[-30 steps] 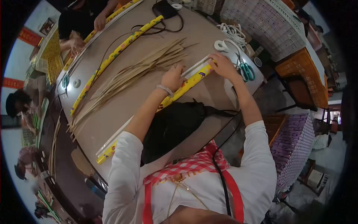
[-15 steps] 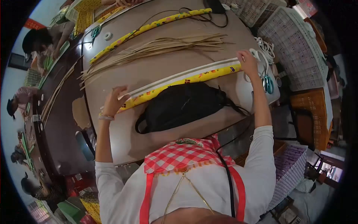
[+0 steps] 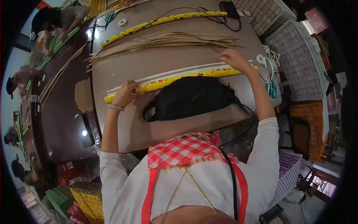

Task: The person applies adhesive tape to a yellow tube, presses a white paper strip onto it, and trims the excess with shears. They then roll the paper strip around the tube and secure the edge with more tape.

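A long yellow patterned strip (image 3: 175,78) lies across the brown table (image 3: 156,127), with a pale white band (image 3: 167,73) along its far side. My left hand (image 3: 126,94) presses on the strip near its left end, fingers curled over it. Near the strip's right end, my right hand (image 3: 233,59) rests on it and the white band with fingers spread. A black bag (image 3: 190,98) lies on the table just in front of the strip, between my arms.
A bundle of long dry reed strips (image 3: 164,40) lies beyond the strip, and a second yellow strip (image 3: 164,20) farther back. Teal scissors (image 3: 271,89), a tape roll (image 3: 261,59) and white cord sit at right. White plastic crates (image 3: 294,48) stand right. Other people work at left.
My left hand has slid from the strip's middle out to its left end. My right hand stays near the right end. The view has swung, so the strip now lies almost level.
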### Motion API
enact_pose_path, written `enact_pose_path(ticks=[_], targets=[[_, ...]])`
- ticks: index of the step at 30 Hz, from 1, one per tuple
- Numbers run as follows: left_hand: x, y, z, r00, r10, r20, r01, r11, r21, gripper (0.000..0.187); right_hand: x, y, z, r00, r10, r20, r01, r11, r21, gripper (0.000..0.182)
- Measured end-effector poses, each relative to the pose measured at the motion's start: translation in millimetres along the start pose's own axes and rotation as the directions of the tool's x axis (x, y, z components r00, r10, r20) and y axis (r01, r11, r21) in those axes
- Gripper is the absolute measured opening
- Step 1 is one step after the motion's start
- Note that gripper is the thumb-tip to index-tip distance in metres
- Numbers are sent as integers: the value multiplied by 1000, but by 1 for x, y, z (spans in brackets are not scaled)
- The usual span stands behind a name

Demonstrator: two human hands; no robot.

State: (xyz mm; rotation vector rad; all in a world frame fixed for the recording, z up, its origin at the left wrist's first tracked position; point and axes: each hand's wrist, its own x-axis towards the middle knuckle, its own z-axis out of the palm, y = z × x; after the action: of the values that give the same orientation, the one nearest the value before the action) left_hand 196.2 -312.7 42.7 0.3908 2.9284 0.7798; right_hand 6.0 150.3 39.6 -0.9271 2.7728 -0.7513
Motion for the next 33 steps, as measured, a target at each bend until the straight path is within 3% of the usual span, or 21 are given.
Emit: enact_pose_path(ticks=[1, 2, 3, 5, 7, 8, 10, 11, 13, 15, 19, 20, 22, 24, 26, 28, 32, 33], targets=[[3, 0, -1, 1000, 0, 21, 0, 1000, -4, 44, -12, -11, -7, 987, -84, 137, 87, 996, -16, 25], [4, -2, -2, 999, -6, 42, 6, 1000, -7, 42, -19, -28, -18, 954, -13, 298, 11, 1000, 8, 29], [5, -4, 0, 999, -16, 46, 16, 1000, -13, 41, -24, -34, -19, 951, -23, 307, 20, 1000, 13, 29], [8, 1, 0, 996, -45, 79, 40, 997, 68, 41, -25, -34, -22, 900, 42, 434, 29, 987, -156, 40], [10, 11, -6, 989, -48, 139, 15, 972, 233, 42, -19, -26, -13, 919, -36, 392, 122, 973, -198, 35], [14, 8, -4, 990, -68, 127, 36, 972, 234, 42, -15, -29, -12, 939, 11, 344, 68, 974, -217, 33], [24, -1, 1, 1000, -10, -24, 18, 944, 330, 36, -4, -32, -11, 969, 14, 247, 34, 982, -188, 28], [24, -3, 0, 999, -25, -30, 33, 944, 327, 36, 0, -35, -9, 966, 2, 258, 48, 981, -187, 28], [27, -1, -8, 991, -94, -95, 118, 948, 296, 33, 9, -46, -11, 974, 103, 201, -69, 983, -170, 30], [27, 2, -8, 989, -127, -74, 143, 944, 298, 37, 10, -41, -4, 964, 78, 256, -70, 997, -41, 35], [21, 7, -1, 962, -273, 2, 257, 907, 334, 40, 8, -46, -2, 951, 38, 307, -6, 994, -107, 35], [19, 5, 3, 960, -278, -7, 266, 910, 318, 41, 9, -31, 4, 962, -20, 272, 49, 994, -98, 32], [12, 6, 7, 972, -227, -68, 237, 922, 306, 43, 9, -50, -2, 943, 78, 324, -18, 983, -183, 31], [6, 12, 14, 953, -273, -132, 296, 930, 217, 43, 6, -49, 1, 947, 116, 299, -69, 984, -165, 29], [-1, 10, 25, 964, -224, -145, 259, 913, 315, 40, 2, -35, 7, 966, 24, 258, 32, 977, -213, 30], [-6, 8, 31, 967, -182, -176, 233, 912, 337, 36, -1, -41, 6, 972, 75, 221, -24, 974, -226, 31], [-5, 16, 27, 955, -281, -94, 296, 905, 305, 35, 3, -36, 6, 958, 115, 262, -53, 971, -232, 31], [-9, 13, 30, 966, -217, -142, 253, 910, 329, 34, 5, -35, 5, 959, 105, 263, -45, 973, -226, 31]])
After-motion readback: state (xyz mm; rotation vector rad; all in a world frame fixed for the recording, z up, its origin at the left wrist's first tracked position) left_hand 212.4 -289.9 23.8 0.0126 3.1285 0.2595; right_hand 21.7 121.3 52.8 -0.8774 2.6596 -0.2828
